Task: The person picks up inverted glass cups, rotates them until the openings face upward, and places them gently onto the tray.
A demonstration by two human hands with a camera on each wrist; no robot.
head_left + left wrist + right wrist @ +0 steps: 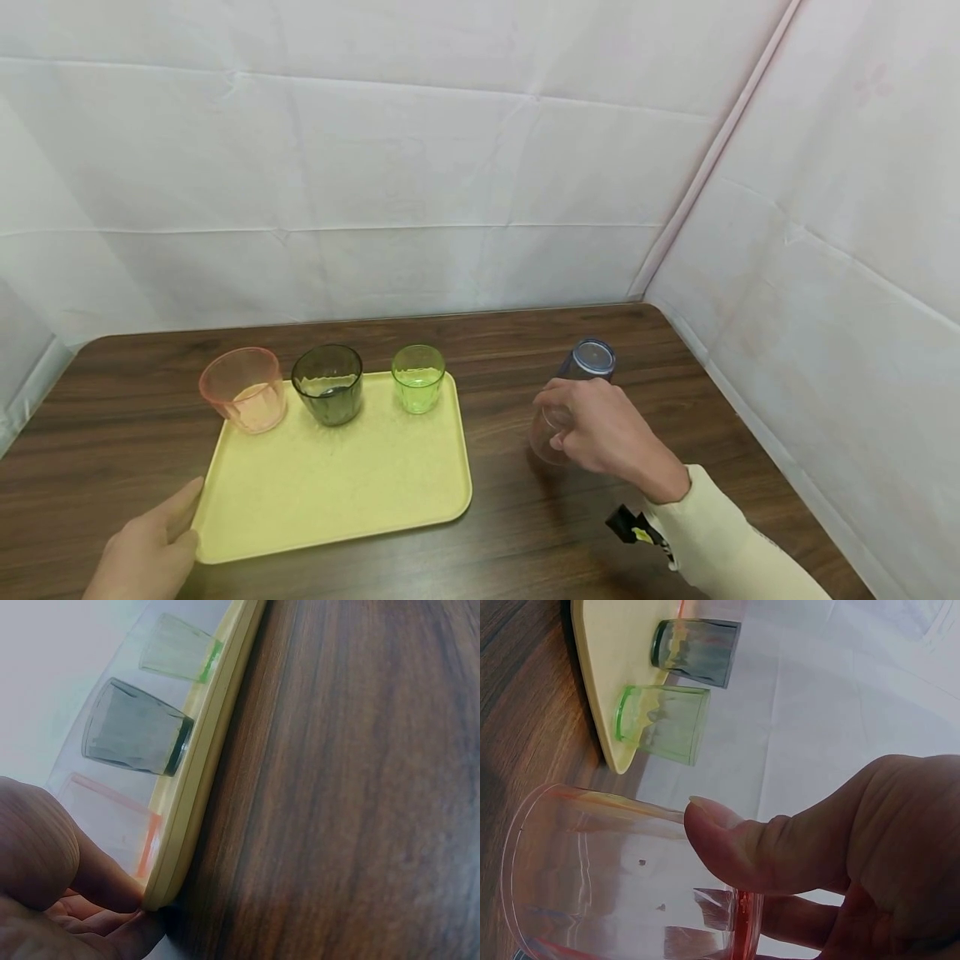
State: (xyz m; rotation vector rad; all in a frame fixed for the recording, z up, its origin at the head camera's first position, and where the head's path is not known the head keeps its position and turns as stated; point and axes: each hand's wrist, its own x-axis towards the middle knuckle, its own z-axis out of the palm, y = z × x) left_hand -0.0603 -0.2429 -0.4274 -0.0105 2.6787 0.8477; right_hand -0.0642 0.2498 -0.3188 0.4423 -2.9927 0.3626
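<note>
My left hand (150, 542) pinches the yellow tray (337, 492) at its near left edge, thumb and fingers meeting at the rim in the left wrist view. Along the tray's far side stand three see-through cups, upright: an orange-pink cup (243, 392), a dark grey-green cup (328, 390) and a smaller light green cup (418, 380). To the right of the tray, my right hand (603, 429) grips a clear pinkish cup (622, 862) by its base. That cup is upside down, rim toward the table; whether the rim touches is unclear.
A blue cup (592, 358) stands upside down just beyond my right hand, partly hidden by it. The dark wooden table (525, 542) is bordered by white sheeting (375, 167) at the back and on the right.
</note>
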